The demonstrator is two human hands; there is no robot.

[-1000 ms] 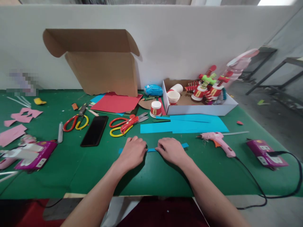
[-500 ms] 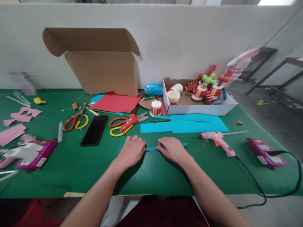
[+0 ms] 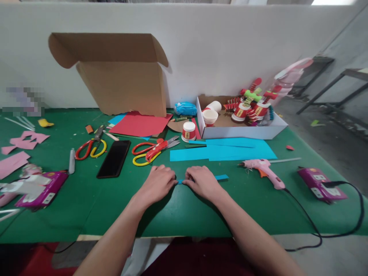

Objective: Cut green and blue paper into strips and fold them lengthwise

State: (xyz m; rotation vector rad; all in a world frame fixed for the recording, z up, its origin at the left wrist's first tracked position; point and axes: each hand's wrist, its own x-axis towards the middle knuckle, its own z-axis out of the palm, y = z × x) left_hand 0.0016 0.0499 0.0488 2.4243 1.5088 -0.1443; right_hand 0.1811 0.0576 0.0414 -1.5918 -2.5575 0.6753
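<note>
A narrow blue paper strip (image 3: pixel 222 177) lies crosswise on the green table in front of me. My left hand (image 3: pixel 161 181) is closed on its left part, fingers curled down over the paper. Close beside it, my right hand (image 3: pixel 201 181) pinches the strip too, and a short bit of blue shows between the two hands. The strip's right end sticks out past my right hand; its left end is hidden under my left hand. Just beyond the hands lie wide blue paper sheets (image 3: pixel 238 151) and red-and-yellow scissors (image 3: pixel 155 150).
To the right lie a pink glue gun (image 3: pixel 266 172) with a cord and a purple power strip (image 3: pixel 320 184). A phone (image 3: pixel 114 159) and more scissors (image 3: pixel 91 148) are at left. Behind stand a paper cup (image 3: pixel 188 132) and a white box (image 3: pixel 244 132) of cup figures.
My right hand has slid left along the strip, closer to my left hand. More of the strip's right end now shows. The view has shifted slightly.
</note>
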